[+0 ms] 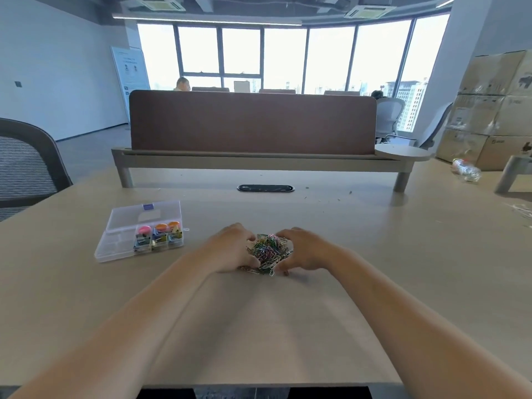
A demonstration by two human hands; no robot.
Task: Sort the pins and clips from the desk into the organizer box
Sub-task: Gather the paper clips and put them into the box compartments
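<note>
Clips [269, 252] between left grip [233, 249], right grip [305, 251].

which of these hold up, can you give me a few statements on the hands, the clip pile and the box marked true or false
1. The left hand and right hand curl round the paper clip pile from either side. True.
2. The organizer box sits to the right of the pile. False: it sits to the left of it.
3. The box's lid is closed. False: it lies folded open behind the tray.
4. Some compartments already hold coloured pieces. True.
5. A clear bottle lies on its side at far right. True.
</note>
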